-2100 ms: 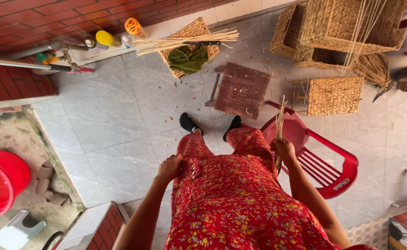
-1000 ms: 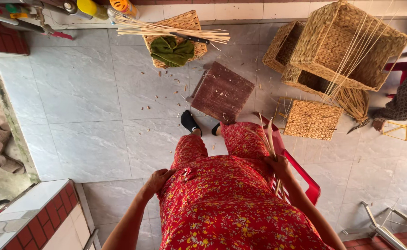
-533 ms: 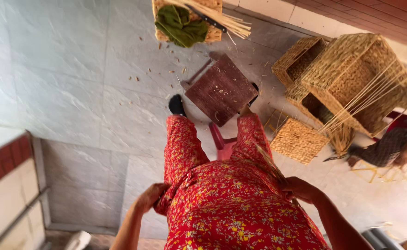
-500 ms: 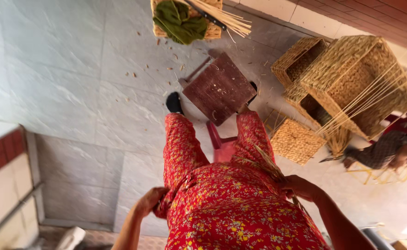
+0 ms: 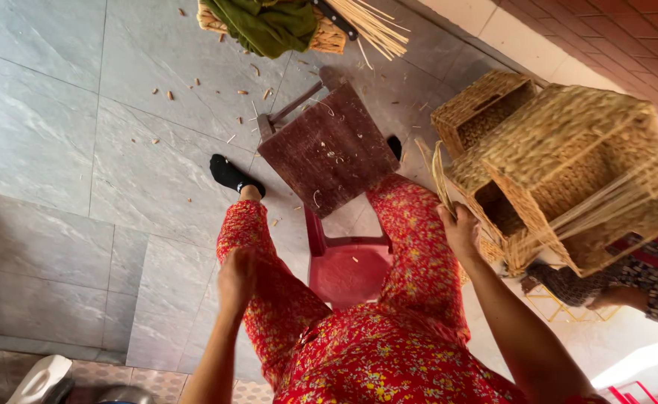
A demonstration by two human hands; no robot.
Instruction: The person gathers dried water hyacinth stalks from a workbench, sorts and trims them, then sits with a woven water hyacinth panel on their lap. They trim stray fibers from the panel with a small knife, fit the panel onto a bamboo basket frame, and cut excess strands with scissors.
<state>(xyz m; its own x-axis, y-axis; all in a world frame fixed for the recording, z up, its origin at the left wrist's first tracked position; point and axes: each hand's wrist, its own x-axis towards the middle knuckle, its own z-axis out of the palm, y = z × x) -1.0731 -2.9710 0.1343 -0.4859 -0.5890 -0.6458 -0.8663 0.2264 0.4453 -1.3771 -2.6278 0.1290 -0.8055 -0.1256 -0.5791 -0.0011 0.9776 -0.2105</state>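
My right hand [image 5: 460, 228] clenches reed strips [image 5: 439, 176], my left hand's [image 5: 237, 273] grip unclear on my thigh; baskets' [image 5: 568, 161] insides mostly hidden.

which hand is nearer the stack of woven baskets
Right. The right hand, holding straw strands, is just beside the woven baskets; the left hand rests on the left thigh, well away.

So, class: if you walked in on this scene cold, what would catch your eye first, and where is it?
First the red flowered clothing filling the bottom centre, above a red plastic chair. Next the woven baskets stacked at the right, close to the right hand, whose grip holds pale straw strands. The left hand rests on the thigh, and a dark wooden stool stands on the grey tiled floor.
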